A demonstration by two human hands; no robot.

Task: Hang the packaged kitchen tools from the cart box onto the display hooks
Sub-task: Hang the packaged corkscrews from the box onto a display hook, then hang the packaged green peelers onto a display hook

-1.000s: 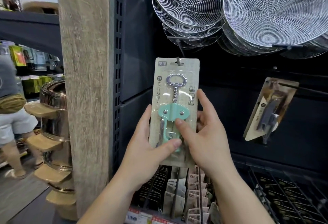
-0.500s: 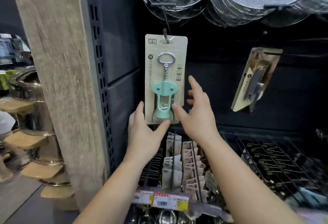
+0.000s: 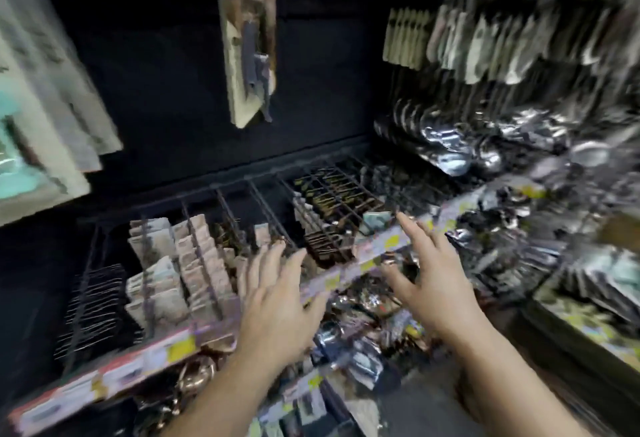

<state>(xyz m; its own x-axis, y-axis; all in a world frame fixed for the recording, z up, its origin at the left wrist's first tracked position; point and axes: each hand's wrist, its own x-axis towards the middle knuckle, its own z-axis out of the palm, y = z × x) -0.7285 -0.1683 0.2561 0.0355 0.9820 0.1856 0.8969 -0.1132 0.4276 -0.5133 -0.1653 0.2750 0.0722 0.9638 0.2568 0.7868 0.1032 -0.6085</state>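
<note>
Head view is smearing badly, so I am reading only the larger shapes. I am seeing my left hand [image 3: 277,298] hovering with fingers spread and straight over the price strip [image 3: 346,272] at the front of the wire-divided shelf [image 3: 263,204], holding nothing. My right hand [image 3: 429,273] is hanging just beside it, its grip also loose and empty, fingers fanned out toward the strip. The two hands are staying apart from each other and I cannot tell whether either is touching the strip. The packaged corkscrew [image 3: 20,131], with its mint-green body, is hanging at the far left edge against the dark back panel [image 3: 166,90], well apart from both hands and partly cut off by the frame. Another carded tool [image 3: 251,45] is hanging tilted near the top centre. Rows of carded packets [image 3: 180,263] are standing in the shelf's left compartments, and shiny packaged utensils [image 3: 485,97] are crowding the hooks on the right.
</note>
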